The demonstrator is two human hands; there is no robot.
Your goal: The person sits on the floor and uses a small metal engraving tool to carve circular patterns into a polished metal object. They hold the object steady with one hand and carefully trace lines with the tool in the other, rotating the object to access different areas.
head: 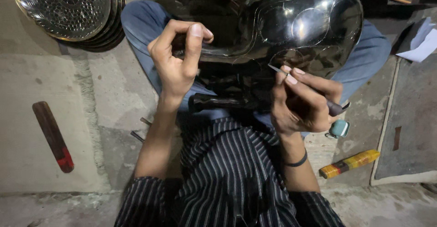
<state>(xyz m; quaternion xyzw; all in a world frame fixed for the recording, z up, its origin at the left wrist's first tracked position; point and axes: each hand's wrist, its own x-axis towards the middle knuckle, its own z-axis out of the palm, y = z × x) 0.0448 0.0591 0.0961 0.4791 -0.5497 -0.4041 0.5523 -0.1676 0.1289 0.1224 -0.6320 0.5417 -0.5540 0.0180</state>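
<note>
Nearest, the right hand [302, 104] pinches a slim pointed scribing tool [300, 86] pen-fashion, tip touching the near rim of the black metal tray [291, 22], which permits fine control. The left hand [180, 56] closes its fingertips on that same rim, steadying it. The tray rests across the person's lap, tilted toward the camera. Farther off, stacked perforated steel plates [68, 8] lie at the floor's far-left corner, well apart.
</note>
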